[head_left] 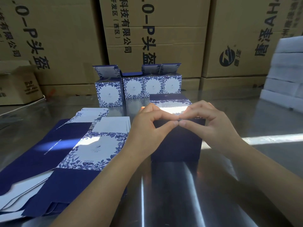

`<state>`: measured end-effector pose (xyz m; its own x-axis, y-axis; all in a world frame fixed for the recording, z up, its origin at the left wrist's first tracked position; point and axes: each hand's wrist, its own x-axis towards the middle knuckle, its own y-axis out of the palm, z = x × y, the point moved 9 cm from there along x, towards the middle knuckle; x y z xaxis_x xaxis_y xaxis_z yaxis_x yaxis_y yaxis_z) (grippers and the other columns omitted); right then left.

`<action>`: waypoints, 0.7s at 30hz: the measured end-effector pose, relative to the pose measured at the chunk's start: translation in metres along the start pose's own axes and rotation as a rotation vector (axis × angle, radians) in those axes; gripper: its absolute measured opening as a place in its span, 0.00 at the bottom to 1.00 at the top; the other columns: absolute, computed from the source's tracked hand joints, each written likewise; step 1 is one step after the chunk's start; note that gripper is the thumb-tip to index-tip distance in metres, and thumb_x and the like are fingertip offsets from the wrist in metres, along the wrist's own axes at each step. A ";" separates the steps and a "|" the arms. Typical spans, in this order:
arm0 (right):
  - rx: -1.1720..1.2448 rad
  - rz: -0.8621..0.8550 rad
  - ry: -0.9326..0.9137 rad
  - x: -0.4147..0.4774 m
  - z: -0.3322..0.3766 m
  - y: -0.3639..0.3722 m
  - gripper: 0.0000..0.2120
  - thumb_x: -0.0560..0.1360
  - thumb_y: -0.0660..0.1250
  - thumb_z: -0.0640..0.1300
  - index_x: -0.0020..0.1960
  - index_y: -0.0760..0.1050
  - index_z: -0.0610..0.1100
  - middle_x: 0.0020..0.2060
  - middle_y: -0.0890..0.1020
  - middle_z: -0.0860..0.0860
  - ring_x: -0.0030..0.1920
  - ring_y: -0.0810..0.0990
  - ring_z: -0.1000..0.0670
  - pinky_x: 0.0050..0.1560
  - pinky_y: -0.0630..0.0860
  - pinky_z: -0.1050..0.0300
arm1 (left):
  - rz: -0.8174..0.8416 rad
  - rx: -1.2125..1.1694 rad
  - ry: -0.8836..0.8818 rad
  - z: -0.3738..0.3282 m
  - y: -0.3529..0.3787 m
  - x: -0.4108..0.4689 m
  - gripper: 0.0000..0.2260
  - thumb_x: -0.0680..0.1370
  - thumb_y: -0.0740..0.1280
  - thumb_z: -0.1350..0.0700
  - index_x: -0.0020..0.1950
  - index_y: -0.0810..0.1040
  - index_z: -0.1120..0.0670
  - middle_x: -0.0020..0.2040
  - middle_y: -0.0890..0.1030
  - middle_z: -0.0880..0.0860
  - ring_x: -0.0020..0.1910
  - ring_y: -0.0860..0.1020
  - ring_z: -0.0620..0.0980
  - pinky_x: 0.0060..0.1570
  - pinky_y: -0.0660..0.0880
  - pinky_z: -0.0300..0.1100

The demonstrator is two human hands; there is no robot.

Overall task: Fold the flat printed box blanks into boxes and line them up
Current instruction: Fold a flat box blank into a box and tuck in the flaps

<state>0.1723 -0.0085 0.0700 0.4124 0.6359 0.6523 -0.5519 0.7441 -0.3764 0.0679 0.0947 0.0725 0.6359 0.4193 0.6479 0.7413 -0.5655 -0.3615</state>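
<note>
A dark blue box (pixel 177 145) with a floral printed side stands on the shiny table in front of me. My left hand (pixel 147 126) and my right hand (pixel 208 123) meet over its top edge, thumbs and fingertips pinching the top flap at the middle. To the left lies a stack of flat printed blanks (pixel 78 145), blue and white with leaf patterns. Behind, several folded boxes (pixel 139 86) stand in a row with their lids up.
Large brown cartons (pixel 155 38) wall off the back of the steel table (pixel 180 194). A small open carton (pixel 18 86) sits at the far left. White foam blocks (pixel 285 76) are stacked at the right edge.
</note>
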 end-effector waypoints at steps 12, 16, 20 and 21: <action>-0.378 0.140 -0.175 -0.004 -0.006 0.013 0.27 0.66 0.74 0.52 0.62 0.70 0.62 0.59 0.70 0.61 0.63 0.67 0.61 0.62 0.59 0.73 | 0.110 0.210 0.095 0.010 -0.005 0.003 0.17 0.70 0.75 0.56 0.55 0.79 0.43 0.52 0.77 0.38 0.55 0.73 0.40 0.57 0.68 0.34; -0.397 0.124 -0.150 -0.001 -0.008 0.006 0.25 0.68 0.75 0.52 0.63 0.73 0.59 0.62 0.73 0.59 0.65 0.67 0.63 0.62 0.62 0.71 | 0.111 0.331 0.083 0.018 -0.007 0.003 0.24 0.69 0.76 0.52 0.63 0.75 0.44 0.55 0.75 0.41 0.57 0.69 0.40 0.56 0.63 0.25; -0.399 0.090 -0.125 0.000 -0.011 0.002 0.24 0.67 0.76 0.50 0.62 0.75 0.53 0.60 0.75 0.59 0.61 0.70 0.64 0.58 0.64 0.74 | 0.148 0.333 0.014 0.027 -0.004 0.001 0.22 0.68 0.75 0.49 0.54 0.68 0.31 0.60 0.69 0.38 0.59 0.65 0.35 0.54 0.58 0.20; -0.392 0.073 -0.103 0.000 -0.014 0.001 0.24 0.67 0.76 0.51 0.62 0.75 0.54 0.60 0.75 0.60 0.60 0.70 0.65 0.57 0.65 0.73 | 0.155 0.327 0.004 0.028 -0.004 0.001 0.22 0.69 0.75 0.49 0.52 0.67 0.30 0.60 0.68 0.36 0.59 0.65 0.34 0.56 0.60 0.24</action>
<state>0.1821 -0.0053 0.0608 0.2968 0.6812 0.6692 -0.2513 0.7318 -0.6335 0.0717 0.1176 0.0555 0.7457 0.3431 0.5712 0.6661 -0.3645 -0.6507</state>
